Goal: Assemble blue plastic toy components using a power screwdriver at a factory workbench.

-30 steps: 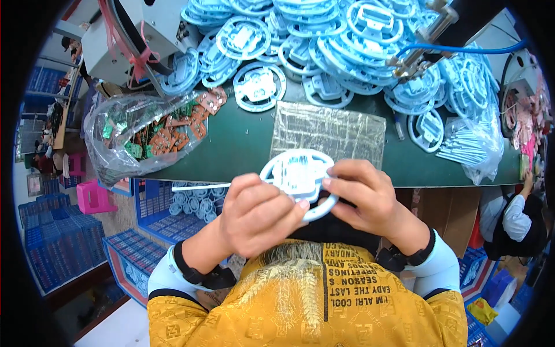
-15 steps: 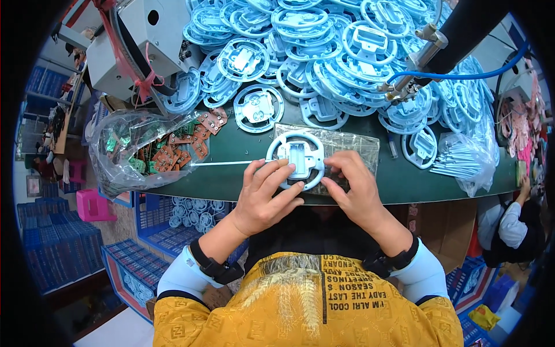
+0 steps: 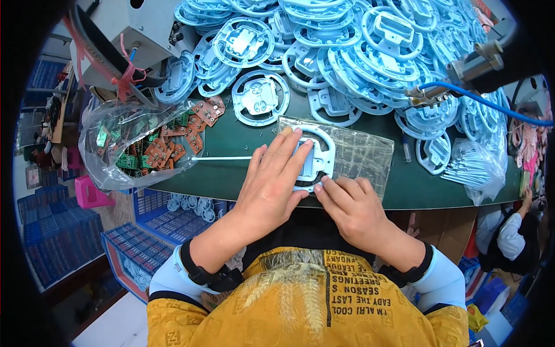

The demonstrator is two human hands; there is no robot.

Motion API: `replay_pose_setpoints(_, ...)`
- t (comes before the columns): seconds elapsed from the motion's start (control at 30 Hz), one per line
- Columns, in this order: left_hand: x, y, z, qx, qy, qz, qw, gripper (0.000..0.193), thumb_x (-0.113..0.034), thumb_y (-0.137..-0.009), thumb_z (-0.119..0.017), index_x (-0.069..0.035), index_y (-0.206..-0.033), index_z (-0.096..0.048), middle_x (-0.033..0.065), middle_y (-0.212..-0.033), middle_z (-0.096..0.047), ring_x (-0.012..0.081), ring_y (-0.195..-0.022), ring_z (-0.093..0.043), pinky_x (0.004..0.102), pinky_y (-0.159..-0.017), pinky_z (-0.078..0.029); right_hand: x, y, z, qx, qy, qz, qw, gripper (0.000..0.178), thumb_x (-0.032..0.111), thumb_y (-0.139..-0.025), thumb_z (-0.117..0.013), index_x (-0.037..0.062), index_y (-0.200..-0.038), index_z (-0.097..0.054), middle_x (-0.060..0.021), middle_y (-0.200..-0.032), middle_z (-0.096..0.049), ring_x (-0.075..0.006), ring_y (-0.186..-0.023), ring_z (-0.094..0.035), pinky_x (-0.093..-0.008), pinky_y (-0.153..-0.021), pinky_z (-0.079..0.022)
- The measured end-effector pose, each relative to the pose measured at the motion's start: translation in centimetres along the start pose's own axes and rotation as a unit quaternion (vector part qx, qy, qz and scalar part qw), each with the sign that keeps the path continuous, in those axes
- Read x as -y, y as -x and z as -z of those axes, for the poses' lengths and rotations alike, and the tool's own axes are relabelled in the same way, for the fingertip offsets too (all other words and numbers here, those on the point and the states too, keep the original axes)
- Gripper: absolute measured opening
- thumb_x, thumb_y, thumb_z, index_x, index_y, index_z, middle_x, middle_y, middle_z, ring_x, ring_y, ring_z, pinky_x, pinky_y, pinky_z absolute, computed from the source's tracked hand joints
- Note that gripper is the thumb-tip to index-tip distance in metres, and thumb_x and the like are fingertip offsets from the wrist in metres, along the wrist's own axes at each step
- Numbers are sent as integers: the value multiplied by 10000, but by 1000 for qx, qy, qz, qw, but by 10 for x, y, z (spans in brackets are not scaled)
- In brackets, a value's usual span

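Lowered since half a second ago: ring-shaped light-blue plastic part [image 3: 315, 153], earlier propped between both hands, now lying flat on the clear plastic sheet [image 3: 361, 153] at the near edge of the green table [image 3: 231, 141]. Left hand [image 3: 272, 185] spread flat over the part's left side, fingers extended across ring and centre plate, pressing rather than clenching. Right hand [image 3: 350, 205] just beside it, fingertips touching the ring's lower right rim, fingers loosely bent, nothing enclosed. Behind the sheet, a big heap of matching blue ring parts [image 3: 347, 52] across the far side of the table; one single ring part [image 3: 260, 98] lying apart in front of the heap. To the left, a clear bag of small green and brown circuit boards [image 3: 136, 144], mouth open toward the middle. A thin white rod [image 3: 222, 158] between bag and left hand. At far right, a bag of white sticks [image 3: 471, 170] and a blue hose [image 3: 485, 104] running to a metal tool [image 3: 439, 87].
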State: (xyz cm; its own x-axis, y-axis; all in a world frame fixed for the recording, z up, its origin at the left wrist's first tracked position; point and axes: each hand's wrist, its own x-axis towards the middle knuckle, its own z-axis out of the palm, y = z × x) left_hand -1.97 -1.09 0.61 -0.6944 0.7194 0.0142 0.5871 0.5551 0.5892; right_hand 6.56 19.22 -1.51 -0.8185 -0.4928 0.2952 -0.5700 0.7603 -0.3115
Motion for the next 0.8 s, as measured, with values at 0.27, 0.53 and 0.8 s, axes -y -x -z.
replay_pose_setpoints(0.27,-8,-7,5,12,-10,25,1000,836,-23,-684,-773,-30,-1433,-401,213,-1442,-407,407,-1344,-393,475,-1058,-353,-4,-5,2,17,5,37,999,376,111,-783,-605,-67,-1111,-657,-159,-1113,-602,-231,-990,-570,-381,-747,-450)
replay_pose_setpoints(0.53,-2,-6,2,-6,-24,-11,1000,854,-46,-667,-799,-58,-1430,-415,201,-1428,-421,401,-1329,-410,464,-1061,-370,-6,-1,-7,-38,-13,26,999,374,113,-784,-599,-51,-1117,-645,-140,-1102,-613,-219,-948,-585,-351,-759,-436)
replay_pose_setpoints(0.8,-3,-7,4,-8,-68,-28,997,858,-109,-658,-838,-69,-1414,-433,178,-1414,-439,373,-1328,-416,487,-1091,-339,-1,15,-19,-168,-201,-132,956,474,-57,-742,-639,69,-1199,-628,-135,-1148,-589,-318,-976,-606,-403,-865,-462)
